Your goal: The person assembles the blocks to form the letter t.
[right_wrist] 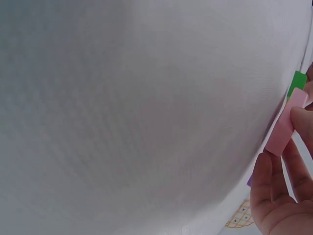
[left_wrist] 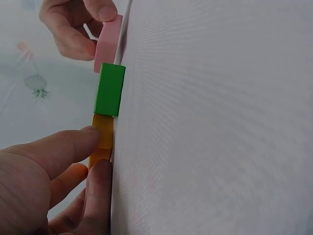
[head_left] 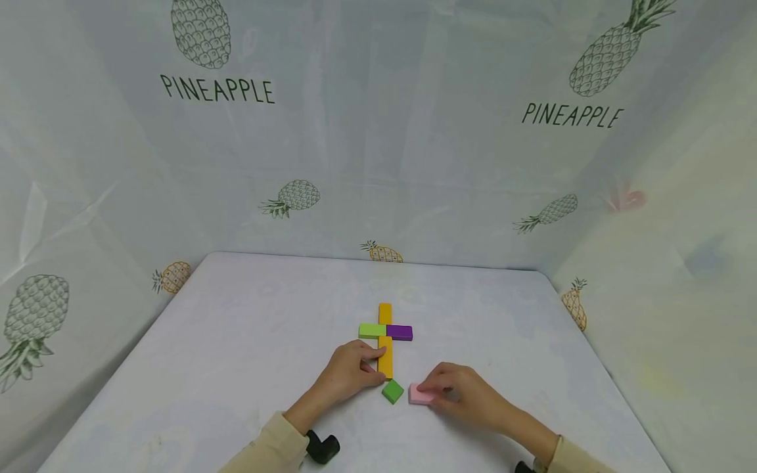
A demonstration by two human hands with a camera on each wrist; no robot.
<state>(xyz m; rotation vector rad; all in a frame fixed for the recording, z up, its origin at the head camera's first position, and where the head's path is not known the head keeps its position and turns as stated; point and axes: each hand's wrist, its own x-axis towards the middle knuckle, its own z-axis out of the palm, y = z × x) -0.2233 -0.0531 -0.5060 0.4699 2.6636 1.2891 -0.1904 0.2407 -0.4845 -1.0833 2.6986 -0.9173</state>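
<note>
On the white table lies a cross of blocks: a far yellow-orange block [head_left: 385,313], a lime-green block [head_left: 370,331] on the left, a purple block [head_left: 400,333] on the right and a near yellow-orange block [head_left: 386,360]. My left hand [head_left: 347,369] holds that near block from its left side, thumb by its near end. Just off this end sits a green block [head_left: 393,391], turned cornerwise. To the right of the green one, my right hand [head_left: 467,397] pinches a pink block [right_wrist: 286,125] between thumb and fingers, low over the table.
The white-covered table [head_left: 266,315] ends at a hanging pineapple-print cloth [head_left: 402,151] behind it and at both sides. A black wrist mount [head_left: 323,449] shows beside the left sleeve [head_left: 272,447].
</note>
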